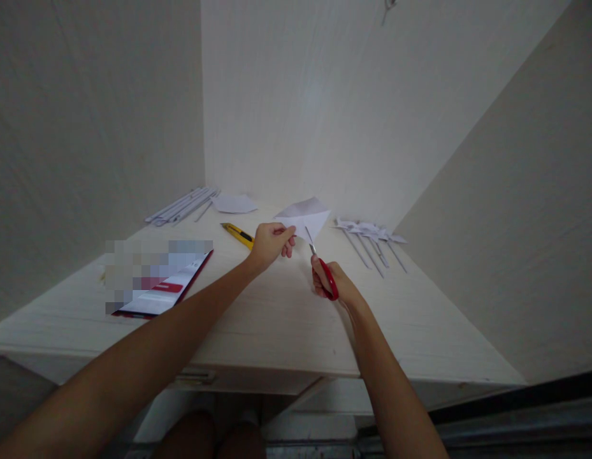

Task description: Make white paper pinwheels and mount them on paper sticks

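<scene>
A folded piece of white paper [309, 213] is pinched at its near left edge by my left hand [273, 246]. My right hand [331, 280] grips a pair of scissors [331, 285] by the red handles. Their metal blades point up and away from me, at the paper's near right part. Whether the blades have cut into the sheet I cannot tell. A yellow utility knife [238, 236] lies on the table just left of my left hand, its near end hidden behind that hand.
White paper sticks [183, 207] lie in a pile at the back left, beside a loose paper piece [236, 204]. Paper pinwheels on sticks [369, 233] lie at the right. A red-edged tablet or phone [166, 287], partly blurred, rests at the left. Walls enclose the white table [276, 331].
</scene>
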Demonstrator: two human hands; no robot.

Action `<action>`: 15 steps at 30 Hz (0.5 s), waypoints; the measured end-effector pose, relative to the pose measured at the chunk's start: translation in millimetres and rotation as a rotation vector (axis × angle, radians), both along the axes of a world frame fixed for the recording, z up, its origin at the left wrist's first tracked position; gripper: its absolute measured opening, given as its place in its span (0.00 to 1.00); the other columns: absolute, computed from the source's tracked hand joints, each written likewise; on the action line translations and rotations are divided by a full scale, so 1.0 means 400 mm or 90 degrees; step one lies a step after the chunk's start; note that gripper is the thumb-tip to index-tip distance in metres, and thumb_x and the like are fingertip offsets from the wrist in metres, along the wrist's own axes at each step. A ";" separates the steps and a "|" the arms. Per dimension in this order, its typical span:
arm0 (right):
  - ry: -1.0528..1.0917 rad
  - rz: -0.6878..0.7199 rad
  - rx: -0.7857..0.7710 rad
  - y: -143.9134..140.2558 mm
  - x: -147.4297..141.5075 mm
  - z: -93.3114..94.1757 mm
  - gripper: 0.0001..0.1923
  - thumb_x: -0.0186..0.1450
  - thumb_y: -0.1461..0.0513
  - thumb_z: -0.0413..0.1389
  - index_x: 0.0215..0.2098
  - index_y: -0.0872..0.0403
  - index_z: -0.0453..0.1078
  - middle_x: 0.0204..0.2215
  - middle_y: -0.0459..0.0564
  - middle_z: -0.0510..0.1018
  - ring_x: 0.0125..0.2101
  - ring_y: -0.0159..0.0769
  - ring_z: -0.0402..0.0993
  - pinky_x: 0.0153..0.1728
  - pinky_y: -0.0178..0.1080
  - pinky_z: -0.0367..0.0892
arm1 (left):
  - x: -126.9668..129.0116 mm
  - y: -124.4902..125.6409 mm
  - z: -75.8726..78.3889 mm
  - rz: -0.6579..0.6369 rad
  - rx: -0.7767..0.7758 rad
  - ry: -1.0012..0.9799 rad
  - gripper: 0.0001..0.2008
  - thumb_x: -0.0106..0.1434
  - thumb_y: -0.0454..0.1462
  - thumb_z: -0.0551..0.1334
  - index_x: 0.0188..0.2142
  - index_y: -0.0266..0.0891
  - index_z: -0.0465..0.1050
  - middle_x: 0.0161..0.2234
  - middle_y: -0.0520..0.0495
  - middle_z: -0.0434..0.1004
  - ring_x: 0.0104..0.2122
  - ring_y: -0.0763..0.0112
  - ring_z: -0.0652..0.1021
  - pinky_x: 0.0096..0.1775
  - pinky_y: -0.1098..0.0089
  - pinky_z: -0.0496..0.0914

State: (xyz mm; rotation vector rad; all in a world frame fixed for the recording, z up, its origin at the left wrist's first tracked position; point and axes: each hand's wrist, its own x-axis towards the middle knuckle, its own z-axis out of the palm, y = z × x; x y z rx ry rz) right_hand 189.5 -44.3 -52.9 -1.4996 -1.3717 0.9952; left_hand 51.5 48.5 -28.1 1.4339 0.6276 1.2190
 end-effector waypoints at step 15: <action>-0.060 -0.011 -0.011 -0.001 0.007 0.001 0.28 0.56 0.40 0.46 0.13 0.53 0.51 0.08 0.40 0.55 0.09 0.23 0.53 0.10 0.30 0.50 | -0.001 0.004 -0.005 0.028 0.001 0.028 0.15 0.57 0.32 0.57 0.15 0.34 0.62 0.09 0.54 0.64 0.08 0.80 0.65 0.13 0.78 0.56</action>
